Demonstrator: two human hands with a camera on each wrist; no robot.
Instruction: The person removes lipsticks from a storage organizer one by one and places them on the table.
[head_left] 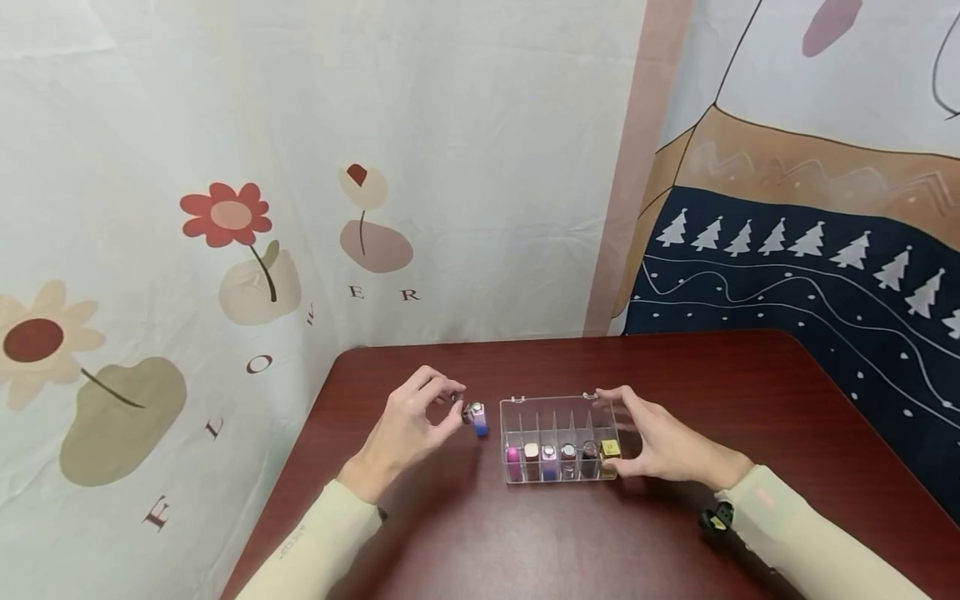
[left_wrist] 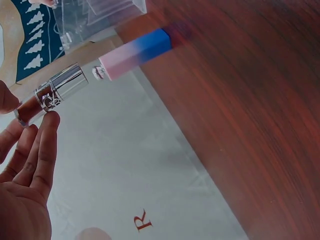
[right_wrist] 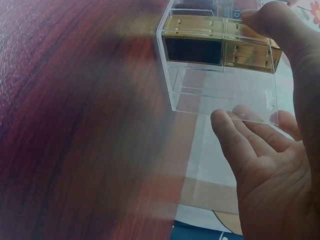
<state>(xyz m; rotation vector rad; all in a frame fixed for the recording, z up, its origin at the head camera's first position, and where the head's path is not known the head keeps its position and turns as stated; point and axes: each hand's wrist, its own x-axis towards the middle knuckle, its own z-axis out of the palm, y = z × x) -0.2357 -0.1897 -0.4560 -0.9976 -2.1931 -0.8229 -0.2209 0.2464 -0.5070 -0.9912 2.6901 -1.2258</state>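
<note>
Near the middle of the head view, the left hand (head_left: 408,421) pinches a brown lipstick tube with a silver band (left_wrist: 52,94) between thumb and fingers, its silver end just beside a pink-and-blue tube (head_left: 481,423) that stands upright on the worktop (head_left: 450,542). Right of that, a clear divided box (head_left: 534,414) sits on the worktop, gripped at its right end by the right hand (head_left: 660,437), the thumb at the front corner and the fingers spread toward the back. Along the box's front row, from left to right, stand a bright pink tube (head_left: 513,464), a cream-topped tube (head_left: 532,460), three more tubes with silver or dark tops, and a gold tube (head_left: 611,452) nearest the right thumb. A printed cloth (head_left: 487,167) fills the upper left of the frame.
</note>
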